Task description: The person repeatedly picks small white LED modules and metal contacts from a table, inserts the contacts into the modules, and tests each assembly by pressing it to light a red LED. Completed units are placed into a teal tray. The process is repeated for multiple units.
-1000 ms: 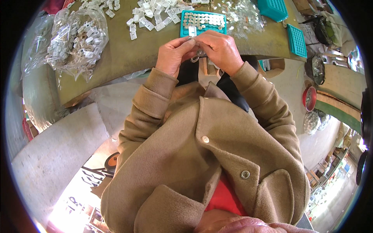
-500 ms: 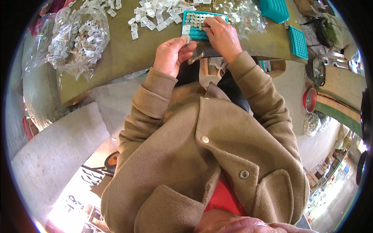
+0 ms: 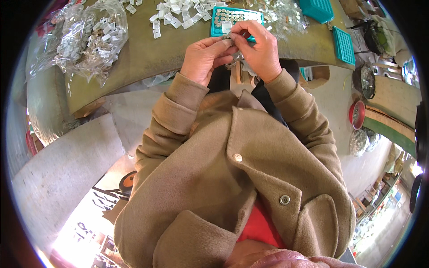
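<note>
My left hand (image 3: 206, 58) is closed, pinching a small white plastic case (image 3: 226, 27) between thumb and fingertips. My right hand (image 3: 260, 47) is closed too, its thumb and index finger meeting the left fingertips at the lower end of the case. Whatever lies between the right fingertips is hidden. Just beyond both hands sits a teal tray (image 3: 214, 32) holding rows of round silver button cells (image 3: 232, 17); the right hand covers part of its near side.
More white plastic cases (image 3: 181, 12) are heaped left of the tray. A clear bag (image 3: 96, 42) of similar pieces lies at the table's left. Loose shiny discs (image 3: 286, 20) spread to the tray's right, near a teal tray stack (image 3: 317, 11) and another teal tray (image 3: 343, 47).
My right hand has left the tray and come back toward me to the white plastic case. My left hand has shifted slightly right, and the hands now meet.
</note>
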